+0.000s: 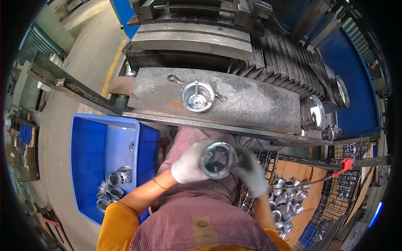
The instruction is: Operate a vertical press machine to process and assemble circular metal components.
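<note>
In front of my lap I hold a shiny round metal housing (217, 160), its hollow side facing up. My left hand (190, 163), in a white glove, is closed round its left side. At the other side my right hand (250, 169), in a greyer glove, is closed against the rim; its fingers are blurred and partly hidden. Ahead on the grey metal worktable, a similar housing (197, 96) sits in a round fixture. A wrench-like handle (176, 79) lies at its upper left, and a ringed lug (221, 98) sticks out at its right.
To the left stands a blue bin (144, 138) with several metal housings (113, 184) inside. A cardboard-lined wire basket (312, 173) at the right holds a heap of similar parts (287, 205). A red-handled hose (344, 165) crosses it. Beyond the worktable (259, 100) are machine bellows (284, 58).
</note>
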The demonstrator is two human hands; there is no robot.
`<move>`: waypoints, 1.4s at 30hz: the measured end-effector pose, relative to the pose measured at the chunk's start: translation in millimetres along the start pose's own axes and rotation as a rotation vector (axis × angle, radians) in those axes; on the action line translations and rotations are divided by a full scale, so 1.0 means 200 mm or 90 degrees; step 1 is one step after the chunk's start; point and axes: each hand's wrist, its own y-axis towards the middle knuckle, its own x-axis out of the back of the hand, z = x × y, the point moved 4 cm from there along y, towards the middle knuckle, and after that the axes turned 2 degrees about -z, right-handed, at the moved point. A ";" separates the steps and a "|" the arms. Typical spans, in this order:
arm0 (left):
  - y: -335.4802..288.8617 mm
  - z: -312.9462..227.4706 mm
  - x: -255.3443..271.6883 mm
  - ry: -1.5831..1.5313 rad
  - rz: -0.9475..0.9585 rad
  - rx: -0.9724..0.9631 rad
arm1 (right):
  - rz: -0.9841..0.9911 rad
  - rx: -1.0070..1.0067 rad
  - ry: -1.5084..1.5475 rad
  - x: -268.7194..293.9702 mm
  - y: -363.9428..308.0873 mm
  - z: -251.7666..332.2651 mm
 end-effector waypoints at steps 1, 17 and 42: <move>0.01 -0.04 -0.02 0.040 -0.001 -0.031 | 0.000 0.081 -0.076 -0.11 0.01 -0.02; 0.27 0.37 0.44 0.339 -0.295 0.110 | -0.861 -0.371 0.370 1.18 -1.07 -1.45; 0.08 0.07 0.33 0.313 -0.328 -0.262 | -0.055 0.267 0.001 -0.31 0.36 0.32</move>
